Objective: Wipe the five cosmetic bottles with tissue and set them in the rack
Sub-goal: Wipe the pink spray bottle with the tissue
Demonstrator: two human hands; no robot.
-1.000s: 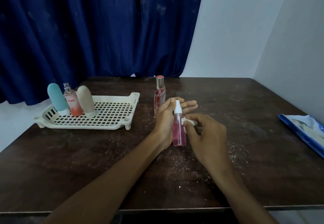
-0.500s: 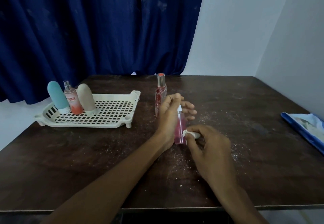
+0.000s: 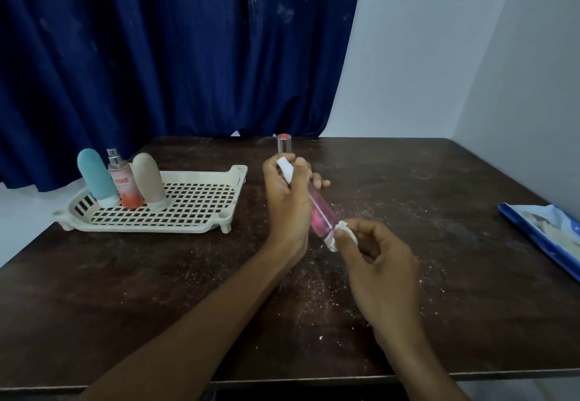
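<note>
In left hand (image 3: pixel 287 203), tilted pink bottle (image 3: pixel 320 214), white-capped

The pink bottle (image 3: pixel 320 215), tilted, has tissue (image 3: pixel 341 235) at its base; three bottles (image 3: pixel 120 184) stand in the rack (image 3: pixel 201 230), red-capped bottle (image 3: pixel 284 143) apart.

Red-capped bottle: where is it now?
In the head view, near centre, the red-capped bottle stands behind the left hand, right of the rack; only its cap shows above the hand.
</note>
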